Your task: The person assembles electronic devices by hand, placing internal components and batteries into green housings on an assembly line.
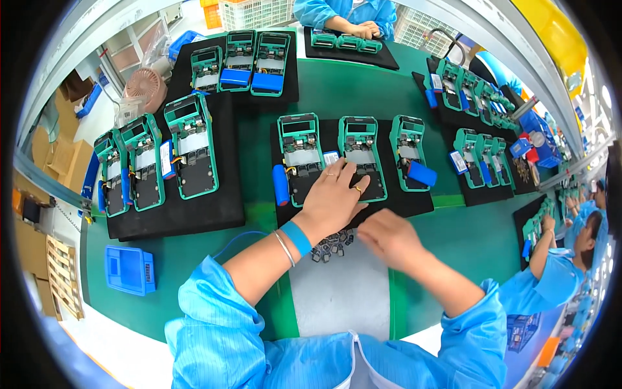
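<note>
Both hands flat: L hand (334,194) on device (361,159).

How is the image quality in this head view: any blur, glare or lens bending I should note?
Head view: strong fisheye bending, with the green table edges curving toward a black rim; lighting bright and even, shadows soft; the right hand is motion-blurred over small dark parts, while the left hand and the teal devices are sharp; windows at upper right are washed out.

A long green bench (363,84) runs through a brightly lit workshop. White crates (253,11) stand at its far end, cardboard boxes (61,162) and a wooden pallet (61,275) on the pale floor (123,353) to the left.
</note>
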The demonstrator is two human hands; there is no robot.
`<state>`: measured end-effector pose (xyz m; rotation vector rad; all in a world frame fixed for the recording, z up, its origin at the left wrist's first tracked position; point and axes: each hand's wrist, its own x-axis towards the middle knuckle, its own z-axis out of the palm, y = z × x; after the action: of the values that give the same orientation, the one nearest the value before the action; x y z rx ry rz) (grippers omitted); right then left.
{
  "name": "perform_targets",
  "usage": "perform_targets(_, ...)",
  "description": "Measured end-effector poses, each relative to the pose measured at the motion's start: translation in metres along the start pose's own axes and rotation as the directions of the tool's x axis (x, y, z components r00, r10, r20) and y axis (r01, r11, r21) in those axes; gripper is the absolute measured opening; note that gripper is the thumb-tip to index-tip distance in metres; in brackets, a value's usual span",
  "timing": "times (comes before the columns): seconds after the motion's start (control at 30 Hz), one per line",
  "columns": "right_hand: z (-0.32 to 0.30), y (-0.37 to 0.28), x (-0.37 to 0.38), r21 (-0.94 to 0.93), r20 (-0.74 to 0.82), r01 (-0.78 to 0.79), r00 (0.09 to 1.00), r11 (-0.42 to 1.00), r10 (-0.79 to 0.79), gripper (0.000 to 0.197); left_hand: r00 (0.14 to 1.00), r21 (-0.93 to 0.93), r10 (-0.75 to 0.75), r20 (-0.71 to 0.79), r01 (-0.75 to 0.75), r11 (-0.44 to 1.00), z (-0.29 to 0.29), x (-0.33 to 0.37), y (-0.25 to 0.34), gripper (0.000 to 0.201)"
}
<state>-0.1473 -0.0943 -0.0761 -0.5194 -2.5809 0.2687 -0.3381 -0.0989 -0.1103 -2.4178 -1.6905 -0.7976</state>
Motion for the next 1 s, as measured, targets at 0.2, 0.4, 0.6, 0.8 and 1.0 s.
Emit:
perform_targets(0.2, 0.028, -0.018, -0.031, -0.028, -0.082, -0.213, 0.974, 0.977, 0.210, 0.017, 0.998, 0.042, 0.009, 0.064, -0.012, 0.999, -0.015, 0.013, 0.008, 0.054)
perform_targets(0.4, 0.041, -0.008, -0.040, -0.234, -0.039, -0.093, 0.996, 0.968, 0.086, 0.016, 0.993, 0.017, 0.121, 0.018, -0.121, 0.993, -0.003, 0.059, 0.039, 0.054)
perform_targets(0.6, 0.018, 0.002, -0.049, -0.235, -0.082, 0.071, 0.992, 0.969, -0.092, 0.017, 0.977, -0.087, 0.181, -0.108, -0.191, 0.978, 0.052, 0.118, 0.073, 0.054)
perform_targets(0.8, 0.020, -0.014, -0.064, -0.317, 0.079, 0.089, 0.995, 0.944, -0.067, 0.011, 0.989, -0.216, 0.115, 0.094, -0.093, 0.972, 0.068, 0.139, 0.080, 0.036)
perform_targets(1.0, 0.025, -0.033, -0.048, -0.412, 0.220, 0.006, 0.971, 0.911, 0.093, 0.008, 0.983, -0.062, -0.172, -0.059, 0.169, 0.984, 0.036, 0.140, 0.049, 0.030)
